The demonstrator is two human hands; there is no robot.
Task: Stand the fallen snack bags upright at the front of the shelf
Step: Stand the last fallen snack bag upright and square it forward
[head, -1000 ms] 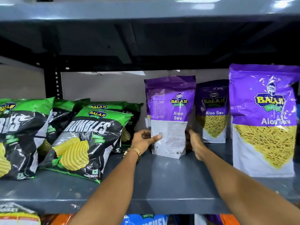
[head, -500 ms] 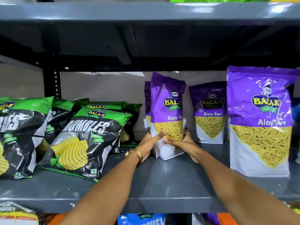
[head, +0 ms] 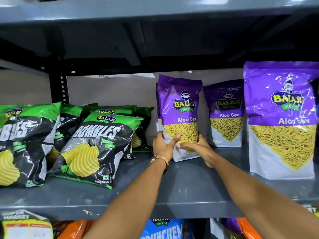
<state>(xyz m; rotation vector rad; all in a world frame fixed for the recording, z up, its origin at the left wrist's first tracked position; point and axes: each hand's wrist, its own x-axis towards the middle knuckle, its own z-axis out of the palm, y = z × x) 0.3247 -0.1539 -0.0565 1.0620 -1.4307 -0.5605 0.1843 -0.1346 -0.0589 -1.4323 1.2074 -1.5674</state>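
Observation:
A purple Aloo Sev bag (head: 181, 107) stands upright in the middle of the grey shelf (head: 181, 190), its front facing me. My left hand (head: 163, 146) grips its lower left side and my right hand (head: 196, 146) grips its lower right front. A second purple bag edge shows just behind it on the left. Another Aloo Sev bag (head: 226, 114) stands upright further back. A large Aloo Sev bag (head: 281, 121) stands at the front right.
Several green and black Rumbles chip bags (head: 96, 144) lean back on the left half of the shelf. A black upright post (head: 60, 87) stands at the back left. The upper shelf (head: 155, 9) hangs overhead. Orange, blue and yellow packs (head: 162, 228) fill the shelf below.
The held Aloo Sev bag has turned from showing its back panel to facing front. Both hands moved from its sides to grip its lower part.

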